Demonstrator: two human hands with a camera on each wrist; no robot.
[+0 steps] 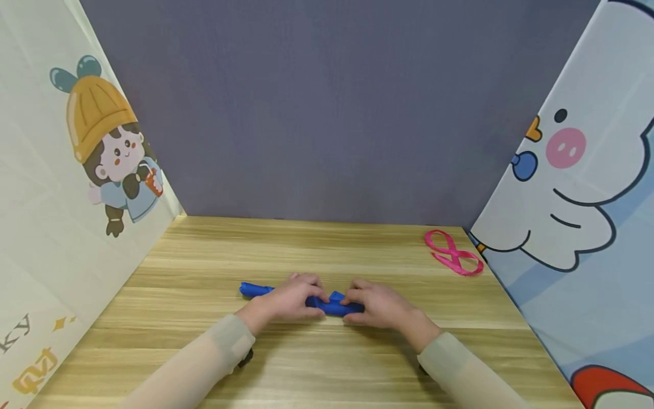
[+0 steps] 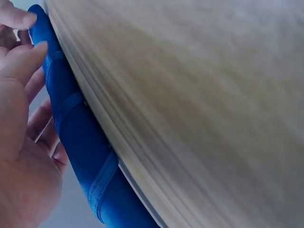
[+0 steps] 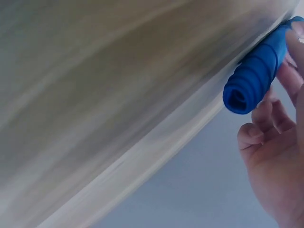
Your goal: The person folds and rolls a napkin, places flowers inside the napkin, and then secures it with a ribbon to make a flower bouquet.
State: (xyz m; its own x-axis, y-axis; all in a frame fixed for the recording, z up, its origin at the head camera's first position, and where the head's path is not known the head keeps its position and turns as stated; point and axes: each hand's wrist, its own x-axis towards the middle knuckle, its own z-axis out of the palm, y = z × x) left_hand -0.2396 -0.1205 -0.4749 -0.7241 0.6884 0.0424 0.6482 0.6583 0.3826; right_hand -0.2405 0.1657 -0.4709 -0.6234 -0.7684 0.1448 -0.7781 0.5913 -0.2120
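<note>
Table [image 1: 327,363] wood-grained under blue roll [image 1: 333,308]; backdrop [image 1: 327,113] grey; side panels [image 1: 51,193] cartoon-printed.

A: What's covered on the blue roll [image 1: 334,308]?
B: Its middle, behind the left hand [image 1: 293,298]; the right hand [image 1: 380,305] overlaps its right end.
A: And that dark object [image 1: 246,359] under the left sleeve [image 1: 189,363]?
B: Mostly hidden (I can't tell what it is). The sleeve runs off the head view's near edge.
A: Anything blurred?
B: The table [image 2: 213,95], in both wrist views; the left one also cuts off the roll's left end.
</note>
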